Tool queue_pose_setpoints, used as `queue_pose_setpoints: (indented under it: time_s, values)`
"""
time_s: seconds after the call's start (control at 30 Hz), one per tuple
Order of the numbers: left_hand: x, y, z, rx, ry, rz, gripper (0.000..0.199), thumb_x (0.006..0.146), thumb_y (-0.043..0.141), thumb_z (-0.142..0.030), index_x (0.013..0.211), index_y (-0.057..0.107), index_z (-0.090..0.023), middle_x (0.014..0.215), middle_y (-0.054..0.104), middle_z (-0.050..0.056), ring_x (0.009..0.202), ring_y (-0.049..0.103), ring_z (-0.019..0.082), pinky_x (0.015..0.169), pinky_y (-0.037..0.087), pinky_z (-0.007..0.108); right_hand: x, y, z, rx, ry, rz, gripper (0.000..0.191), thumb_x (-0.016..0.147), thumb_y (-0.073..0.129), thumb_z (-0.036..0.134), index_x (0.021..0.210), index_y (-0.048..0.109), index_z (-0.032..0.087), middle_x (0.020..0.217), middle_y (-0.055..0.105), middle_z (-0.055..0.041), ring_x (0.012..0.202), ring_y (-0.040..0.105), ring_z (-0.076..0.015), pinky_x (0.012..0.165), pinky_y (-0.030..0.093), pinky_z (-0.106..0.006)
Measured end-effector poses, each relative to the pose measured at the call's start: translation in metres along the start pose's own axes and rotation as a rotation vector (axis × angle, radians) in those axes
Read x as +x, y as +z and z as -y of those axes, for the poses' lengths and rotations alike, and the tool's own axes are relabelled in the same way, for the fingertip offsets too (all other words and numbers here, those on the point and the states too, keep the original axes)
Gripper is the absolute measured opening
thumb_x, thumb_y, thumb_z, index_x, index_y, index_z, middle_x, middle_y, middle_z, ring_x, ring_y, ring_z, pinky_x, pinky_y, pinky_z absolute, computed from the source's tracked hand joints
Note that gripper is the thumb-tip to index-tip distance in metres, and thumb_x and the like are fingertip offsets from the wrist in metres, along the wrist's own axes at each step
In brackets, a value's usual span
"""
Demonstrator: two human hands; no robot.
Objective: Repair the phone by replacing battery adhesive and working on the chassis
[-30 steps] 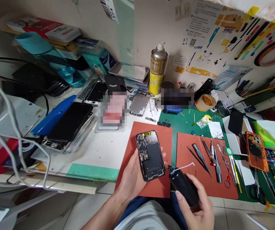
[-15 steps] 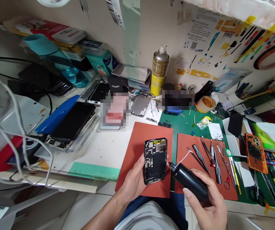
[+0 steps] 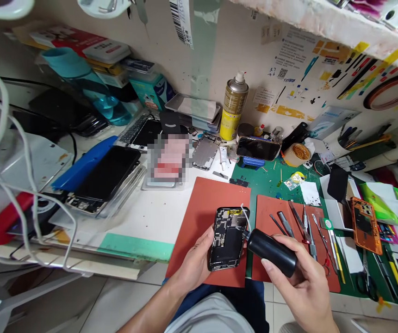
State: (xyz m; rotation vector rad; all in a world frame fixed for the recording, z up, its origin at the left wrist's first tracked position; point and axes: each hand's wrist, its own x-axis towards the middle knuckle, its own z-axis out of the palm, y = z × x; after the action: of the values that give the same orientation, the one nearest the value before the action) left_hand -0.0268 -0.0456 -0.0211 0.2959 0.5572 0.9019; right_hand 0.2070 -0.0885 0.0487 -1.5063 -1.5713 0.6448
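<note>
My left hand [image 3: 196, 261] grips an opened phone [image 3: 228, 240] by its left side, tilted over the left red-brown mat [image 3: 192, 222]. Its inner parts face up, with yellow tape near the top. My right hand [image 3: 305, 273] is wrapped round a black bottle [image 3: 271, 252] lying nearly sideways. The bottle's narrow tip reaches the phone's right edge; whether it touches cannot be made out. A thin pale tube rises from the tip over the phone's upper right part.
Tweezers [image 3: 298, 215], pen-like tools and scissors [image 3: 366, 280] lie at the right. Behind stand a spray can [image 3: 233, 106] and a propped phone [image 3: 258, 148]. An orange phone housing [image 3: 366, 225] lies far right, a large black screen [image 3: 107, 173] at left.
The bottle has tilted flatter, and its tip and tube have moved left over the phone's right edge. The phone is slightly lower and further right. The view has shifted a little.
</note>
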Motion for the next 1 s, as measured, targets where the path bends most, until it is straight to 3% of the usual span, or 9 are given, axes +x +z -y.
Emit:
queue_pose_setpoints:
  time_s: [0.17, 0.3, 0.43, 0.57, 0.83, 1.0]
  values:
    - [-0.001, 0.003, -0.002, 0.003, 0.0, 0.014, 0.044, 0.108, 0.064, -0.05, 0.143, 0.073, -0.024, 0.138, 0.078, 0.013, 0.118, 0.079, 0.032, 0.099, 0.065, 0.044, 0.004, -0.005, 0.005, -0.089, -0.026, 0.052, 0.032, 0.097, 0.08, 0.029, 0.128, 0.071, 0.024, 0.107, 0.08, -0.0074, 0.084, 0.081, -0.0209, 0.072, 0.07, -0.028]
    - [-0.001, 0.002, -0.003, -0.013, -0.021, 0.034, 0.047, 0.109, 0.062, -0.05, 0.147, 0.07, -0.024, 0.133, 0.08, 0.014, 0.111, 0.081, 0.031, 0.089, 0.067, 0.041, 0.013, -0.013, 0.015, -0.174, -0.134, 0.062, 0.031, 0.099, 0.079, 0.029, 0.128, 0.07, 0.023, 0.108, 0.081, -0.0085, 0.087, 0.082, -0.023, 0.081, 0.072, -0.033]
    - [-0.001, 0.001, -0.003, -0.024, -0.015, 0.041, 0.052, 0.11, 0.061, -0.05, 0.156, 0.062, -0.025, 0.135, 0.079, 0.014, 0.114, 0.08, 0.033, 0.094, 0.066, 0.044, 0.023, -0.017, 0.024, -0.217, -0.23, 0.095, 0.03, 0.1, 0.077, 0.026, 0.129, 0.07, 0.023, 0.11, 0.082, -0.008, 0.089, 0.083, -0.0216, 0.081, 0.071, -0.028]
    - [-0.001, 0.002, -0.002, -0.007, 0.011, 0.035, 0.048, 0.11, 0.061, -0.051, 0.149, 0.069, -0.023, 0.136, 0.079, 0.013, 0.115, 0.079, 0.031, 0.099, 0.064, 0.043, 0.028, -0.017, 0.027, -0.234, -0.262, 0.099, 0.029, 0.101, 0.076, 0.025, 0.129, 0.071, 0.022, 0.112, 0.082, -0.0075, 0.092, 0.083, -0.0212, 0.085, 0.07, -0.027]
    - [0.001, 0.003, -0.003, 0.027, 0.023, 0.026, 0.047, 0.108, 0.062, -0.054, 0.137, 0.076, -0.02, 0.131, 0.081, 0.014, 0.115, 0.079, 0.03, 0.101, 0.063, 0.041, 0.027, -0.016, 0.026, -0.236, -0.267, 0.105, 0.028, 0.101, 0.075, 0.024, 0.128, 0.07, 0.022, 0.111, 0.082, -0.0074, 0.091, 0.083, -0.0201, 0.084, 0.069, -0.025]
    - [0.001, 0.002, -0.003, 0.018, 0.007, 0.036, 0.048, 0.108, 0.061, -0.055, 0.137, 0.076, -0.02, 0.129, 0.081, 0.015, 0.119, 0.078, 0.032, 0.108, 0.06, 0.047, 0.026, -0.015, 0.024, -0.227, -0.226, 0.094, 0.031, 0.099, 0.077, 0.025, 0.13, 0.07, 0.023, 0.111, 0.081, -0.0068, 0.088, 0.082, -0.0189, 0.081, 0.07, -0.024]
